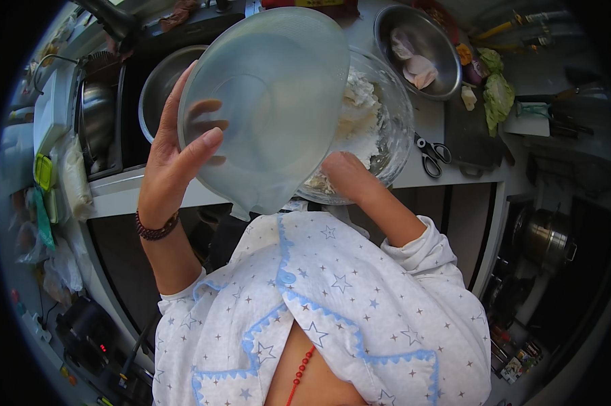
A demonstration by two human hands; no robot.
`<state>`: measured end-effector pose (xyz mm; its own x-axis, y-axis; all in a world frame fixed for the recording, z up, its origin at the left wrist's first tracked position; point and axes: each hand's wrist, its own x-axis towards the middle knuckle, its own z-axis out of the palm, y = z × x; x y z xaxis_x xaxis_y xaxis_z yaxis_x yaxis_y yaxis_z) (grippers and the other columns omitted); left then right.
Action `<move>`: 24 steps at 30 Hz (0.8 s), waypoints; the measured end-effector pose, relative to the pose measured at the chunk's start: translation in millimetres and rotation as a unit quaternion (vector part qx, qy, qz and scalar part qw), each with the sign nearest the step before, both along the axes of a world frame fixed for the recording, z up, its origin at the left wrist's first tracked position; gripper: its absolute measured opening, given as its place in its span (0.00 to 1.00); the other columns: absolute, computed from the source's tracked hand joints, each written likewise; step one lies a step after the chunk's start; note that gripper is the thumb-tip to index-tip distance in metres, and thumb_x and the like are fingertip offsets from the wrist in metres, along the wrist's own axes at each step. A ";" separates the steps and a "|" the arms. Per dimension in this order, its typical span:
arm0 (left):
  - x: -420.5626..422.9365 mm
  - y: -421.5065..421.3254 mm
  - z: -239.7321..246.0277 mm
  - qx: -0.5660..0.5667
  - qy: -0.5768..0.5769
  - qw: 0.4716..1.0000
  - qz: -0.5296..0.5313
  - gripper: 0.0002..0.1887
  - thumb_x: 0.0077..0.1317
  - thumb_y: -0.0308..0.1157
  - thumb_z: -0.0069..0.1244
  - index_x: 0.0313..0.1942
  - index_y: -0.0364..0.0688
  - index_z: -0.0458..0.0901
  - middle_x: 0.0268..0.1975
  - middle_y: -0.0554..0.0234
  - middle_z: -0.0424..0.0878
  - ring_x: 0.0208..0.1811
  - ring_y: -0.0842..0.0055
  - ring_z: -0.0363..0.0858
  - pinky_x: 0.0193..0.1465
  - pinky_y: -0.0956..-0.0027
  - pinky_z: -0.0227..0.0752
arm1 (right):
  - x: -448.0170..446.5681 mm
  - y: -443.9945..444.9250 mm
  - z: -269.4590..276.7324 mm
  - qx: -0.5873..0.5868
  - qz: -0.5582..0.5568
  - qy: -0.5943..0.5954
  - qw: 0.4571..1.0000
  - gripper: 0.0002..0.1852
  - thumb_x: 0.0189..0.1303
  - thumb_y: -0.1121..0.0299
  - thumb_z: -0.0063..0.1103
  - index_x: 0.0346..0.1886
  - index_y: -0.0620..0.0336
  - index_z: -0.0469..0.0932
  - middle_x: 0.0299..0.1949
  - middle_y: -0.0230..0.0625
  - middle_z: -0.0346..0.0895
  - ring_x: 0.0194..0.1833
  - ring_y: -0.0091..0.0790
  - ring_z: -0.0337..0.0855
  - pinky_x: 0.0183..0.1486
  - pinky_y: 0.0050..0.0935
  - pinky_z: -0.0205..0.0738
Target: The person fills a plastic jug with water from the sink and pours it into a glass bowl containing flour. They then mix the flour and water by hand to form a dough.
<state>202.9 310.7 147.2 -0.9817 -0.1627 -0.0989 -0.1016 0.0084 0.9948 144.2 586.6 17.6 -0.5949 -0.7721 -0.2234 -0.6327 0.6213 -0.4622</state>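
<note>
My left hand [171, 147] holds a translucent plastic bowl [280, 66] by its side, thumb across the near face and fingers showing through the wall. The bowl is raised and steeply tilted, its pouring spout pointing down towards me. Behind it, on the counter, stands a clear glass bowl [403, 114] with white flour and clumps of pale dough [361, 119] in it. My right hand [347, 175] reaches into the near side of the glass bowl, its fingers bent down into the flour mixture. The fingertips are hidden, so whether they grip any dough does not show.
A steel bowl [450, 76] with pieces of raw meat [418, 70] stands back right. Black-handled scissors [431, 156] lie beside a dark cutting board [470, 144], near leafy greens [498, 96]. To the left, another steel bowl [156, 94] sits in the dark sink [132, 147].
</note>
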 end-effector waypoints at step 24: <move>11.5 -3.2 -2.8 -0.007 0.001 1.000 0.013 0.41 0.58 0.44 0.59 0.71 0.57 0.56 0.54 0.51 0.72 0.50 0.67 0.79 0.42 0.65 0.81 | -20.9 -19.6 -30.3 -0.223 -0.115 -0.114 0.961 0.19 0.43 0.84 0.52 0.44 0.70 0.76 0.40 0.59 0.77 0.49 0.61 0.74 0.51 0.44 0.70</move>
<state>214.3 307.6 144.4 -0.9773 -0.1898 -0.0941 -0.0995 0.0192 0.9948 123.3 567.0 -12.7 -0.7356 -0.6759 -0.0456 -0.3533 0.4402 -0.8255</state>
